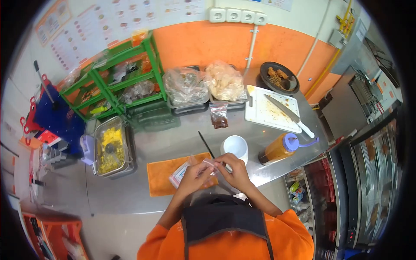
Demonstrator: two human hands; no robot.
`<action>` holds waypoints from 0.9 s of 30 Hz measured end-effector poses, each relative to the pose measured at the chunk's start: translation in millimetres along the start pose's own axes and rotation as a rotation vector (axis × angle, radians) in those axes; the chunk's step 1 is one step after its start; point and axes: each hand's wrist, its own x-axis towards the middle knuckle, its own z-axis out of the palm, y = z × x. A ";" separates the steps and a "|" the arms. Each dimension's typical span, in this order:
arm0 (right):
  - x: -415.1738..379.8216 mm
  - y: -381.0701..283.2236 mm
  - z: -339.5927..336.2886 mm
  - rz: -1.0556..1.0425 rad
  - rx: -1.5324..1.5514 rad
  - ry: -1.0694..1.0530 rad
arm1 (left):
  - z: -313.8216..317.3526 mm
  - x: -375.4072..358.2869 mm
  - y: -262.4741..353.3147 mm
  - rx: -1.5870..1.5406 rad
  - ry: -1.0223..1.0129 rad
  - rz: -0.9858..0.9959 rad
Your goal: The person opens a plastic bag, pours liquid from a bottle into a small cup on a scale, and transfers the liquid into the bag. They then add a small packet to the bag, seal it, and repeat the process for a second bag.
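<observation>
Close in front of my body, both hands pinch a small clear plastic bag at its edge. My left hand has thumb and fingers together on it, above an orange cloth. A pack of plastic bags lies on that cloth, partly covered by the left hand. My right hand grips the bag's other side, just in front of a white bowl. A thin black handle slants up behind the hands; its lower end is hidden.
On the steel table are a sauce bottle, a cutting board with a knife, and a stone mortar. Farther back stand bagged trays, a sachet of dark sauce, a green rack and a yellow-filled container.
</observation>
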 end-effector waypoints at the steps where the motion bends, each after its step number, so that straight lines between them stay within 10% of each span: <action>1: -1.2 -1.4 -3.9 0.082 0.043 -0.023 | -1.5 1.1 -1.2 0.003 -0.025 0.009; 4: -5.1 -4.8 -21.8 0.249 0.010 -0.234 | -3.7 3.3 -12.1 0.032 -0.093 0.048; 6: -13.1 1.9 -17.0 0.295 0.038 -0.136 | -2.1 8.9 -16.9 0.144 0.386 0.182; 9: -22.5 3.9 -7.6 0.453 0.089 0.066 | 7.6 14.2 -18.1 0.108 0.584 0.220; 12: -30.7 -3.4 8.2 0.476 0.147 0.128 | 36.3 15.7 -25.0 -0.206 0.261 0.215; 24: -45.6 11.6 8.2 0.575 0.752 0.022 | 20.5 9.5 -25.8 -0.431 0.023 0.050; 27: -43.3 -4.4 6.0 0.275 0.085 0.021 | 22.2 8.2 -31.3 -0.219 0.058 0.121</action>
